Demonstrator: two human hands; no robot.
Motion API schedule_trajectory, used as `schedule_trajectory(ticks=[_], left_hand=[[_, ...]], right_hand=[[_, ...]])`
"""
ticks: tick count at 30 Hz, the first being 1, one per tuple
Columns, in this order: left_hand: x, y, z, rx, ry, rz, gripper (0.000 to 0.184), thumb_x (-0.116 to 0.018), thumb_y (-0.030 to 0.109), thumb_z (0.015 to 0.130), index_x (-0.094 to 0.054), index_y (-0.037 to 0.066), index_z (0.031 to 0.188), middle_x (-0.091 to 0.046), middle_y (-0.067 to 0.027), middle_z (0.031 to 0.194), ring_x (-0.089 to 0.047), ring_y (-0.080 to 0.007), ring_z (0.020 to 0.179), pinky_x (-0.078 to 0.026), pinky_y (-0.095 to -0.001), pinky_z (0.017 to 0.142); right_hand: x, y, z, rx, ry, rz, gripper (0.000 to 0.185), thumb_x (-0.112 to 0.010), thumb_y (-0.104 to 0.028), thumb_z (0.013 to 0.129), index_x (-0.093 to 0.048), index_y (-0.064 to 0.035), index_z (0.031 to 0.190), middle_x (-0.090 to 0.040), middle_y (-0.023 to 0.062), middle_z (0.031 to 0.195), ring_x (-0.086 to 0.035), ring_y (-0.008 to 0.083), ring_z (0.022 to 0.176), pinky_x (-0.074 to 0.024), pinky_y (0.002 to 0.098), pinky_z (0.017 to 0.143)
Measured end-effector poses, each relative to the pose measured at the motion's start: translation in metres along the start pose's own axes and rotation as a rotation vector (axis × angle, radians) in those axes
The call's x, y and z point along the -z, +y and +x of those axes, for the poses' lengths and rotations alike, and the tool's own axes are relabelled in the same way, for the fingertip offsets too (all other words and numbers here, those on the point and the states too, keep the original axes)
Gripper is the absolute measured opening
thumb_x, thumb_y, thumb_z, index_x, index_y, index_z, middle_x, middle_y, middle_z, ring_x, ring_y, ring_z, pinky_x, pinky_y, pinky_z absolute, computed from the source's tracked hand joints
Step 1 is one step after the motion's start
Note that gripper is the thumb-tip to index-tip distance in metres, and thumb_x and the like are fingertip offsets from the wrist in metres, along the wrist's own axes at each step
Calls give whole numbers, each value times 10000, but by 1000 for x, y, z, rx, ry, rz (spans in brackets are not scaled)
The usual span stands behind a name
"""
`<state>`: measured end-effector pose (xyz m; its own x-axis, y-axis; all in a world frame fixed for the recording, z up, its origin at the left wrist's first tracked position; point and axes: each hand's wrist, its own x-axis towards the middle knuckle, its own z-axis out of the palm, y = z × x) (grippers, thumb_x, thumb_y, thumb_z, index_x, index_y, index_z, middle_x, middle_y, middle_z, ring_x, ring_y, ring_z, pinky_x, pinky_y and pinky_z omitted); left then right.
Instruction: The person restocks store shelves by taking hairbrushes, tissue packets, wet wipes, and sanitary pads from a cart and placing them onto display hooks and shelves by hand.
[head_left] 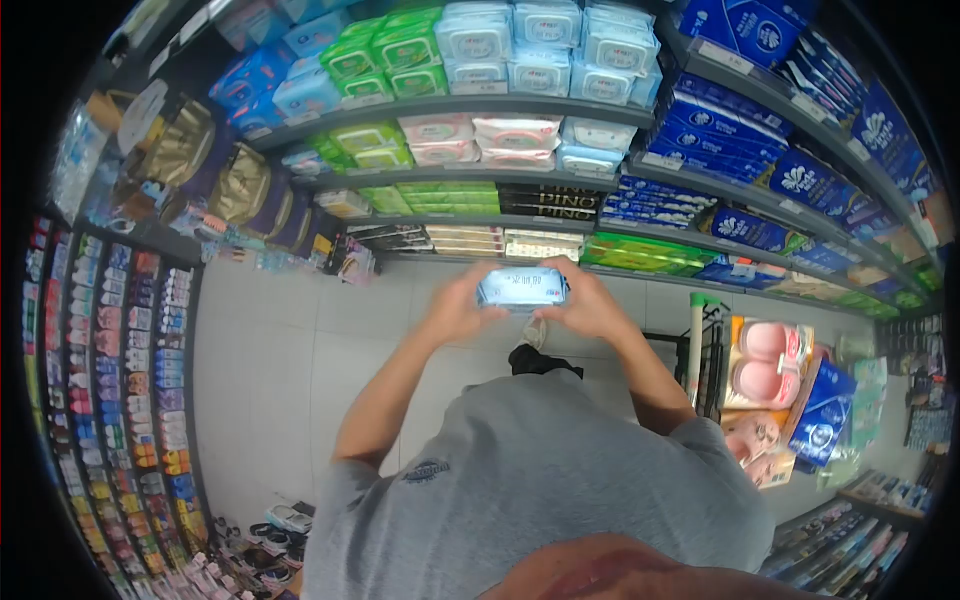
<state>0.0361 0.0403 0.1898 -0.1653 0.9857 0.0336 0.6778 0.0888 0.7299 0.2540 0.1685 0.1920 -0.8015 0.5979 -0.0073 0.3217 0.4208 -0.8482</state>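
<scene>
A light blue pack of wet wipes [522,287] is held out in front of my body, between both hands. My left hand [462,305] grips its left end, and my right hand [592,300] grips its right end. The printed side of the pack faces up, with its lettering upside down from here. Similar light blue wipes packs [540,52] are stacked on the upper shelf ahead. Beneath the held pack, part of one shoe [534,332] shows on the floor.
Shelves ahead carry green wipes packs [385,55], pink packs [440,138] and blue tissue packs [720,130]. On my right stands a shopping cart [697,345] with a boxed pink item [768,362] and a blue pack [824,412]. A rack of small goods [115,370] lines the left.
</scene>
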Motion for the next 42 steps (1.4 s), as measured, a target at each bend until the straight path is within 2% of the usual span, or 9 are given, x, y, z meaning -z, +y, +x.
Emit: schedule_trajectory(ticks=[3, 5, 9, 11, 13, 20, 23, 31, 42], left_hand=[[18, 5, 80, -170, 30, 66, 657, -852, 245, 663, -571, 86, 1235, -661, -190, 1122, -645, -375, 992, -509, -434, 854], [33, 9, 128, -304, 64, 228, 647, -857, 262, 649, -586, 91, 1210, -664, -186, 1111, -651, -367, 976, -513, -435, 832], [67, 27, 209, -471, 171, 352, 597, -858, 264, 632, -609, 85, 1143, -658, -161, 1045, -619, -365, 992, -481, -449, 855], [89, 41, 239, -519, 155, 470, 613, -872, 277, 618, -621, 79, 1141, -658, -137, 1091, -599, -353, 1052, -456, -459, 929], [106, 47, 271, -616, 200, 500, 590, -866, 263, 619, -621, 79, 1123, -648, -132, 1044, -590, -344, 1034, -445, -446, 924], [162, 81, 349, -909, 315, 612, 558, -856, 238, 635, -637, 74, 1122, -657, -119, 1059, -597, -331, 1016, -445, -452, 920], [172, 95, 359, -825, 209, 559, 451, -787, 218, 694, -630, 47, 1081, -620, -160, 950, -583, -358, 932, -454, -438, 850], [184, 49, 384, -758, 134, 599, 581, -837, 293, 664, -655, 59, 1163, -664, -146, 1103, -578, -335, 1077, -426, -435, 961], [185, 48, 388, -760, 120, 576, 509, -795, 327, 712, -634, 65, 1118, -627, -144, 974, -550, -340, 999, -434, -439, 887]], right_hand=[[48, 3, 48, -29, 56, -29, 665, -861, -152, 654, -547, -66, 1234, -657, 182, 1078, -657, 343, 958, -518, 382, 822], [73, 16, 84, 129, 196, -112, 673, -855, -177, 667, -543, -78, 1255, -658, 194, 1104, -658, 359, 997, -521, 394, 821], [132, -10, 137, 35, 162, -240, 701, -842, -223, 691, -526, -115, 1307, -644, 214, 1174, -637, 398, 1048, -525, 429, 849], [151, -17, 158, 194, 286, -314, 684, -843, -230, 693, -542, -125, 1298, -644, 205, 1179, -635, 398, 1051, -528, 431, 850], [167, -22, 178, 437, 433, -414, 688, -840, -209, 673, -538, -97, 1281, -668, 207, 1005, -648, 397, 927, -527, 450, 785], [208, -46, 231, 681, 697, -532, 625, -871, -247, 623, -614, -80, 1168, -674, 163, 909, -647, 339, 817, -517, 419, 728], [214, -47, 248, 735, 730, -541, 619, -879, -271, 615, -625, -76, 1145, -676, 156, 906, -648, 335, 808, -518, 413, 744], [209, -41, 278, 552, 636, -566, 644, -862, -359, 653, -643, -66, 1183, -646, 185, 1095, -599, 330, 1058, -504, 423, 875], [228, -39, 294, 443, 482, -754, 625, -841, -304, 697, -619, -32, 1214, -592, 193, 1239, -519, 356, 1213, -436, 430, 1011]])
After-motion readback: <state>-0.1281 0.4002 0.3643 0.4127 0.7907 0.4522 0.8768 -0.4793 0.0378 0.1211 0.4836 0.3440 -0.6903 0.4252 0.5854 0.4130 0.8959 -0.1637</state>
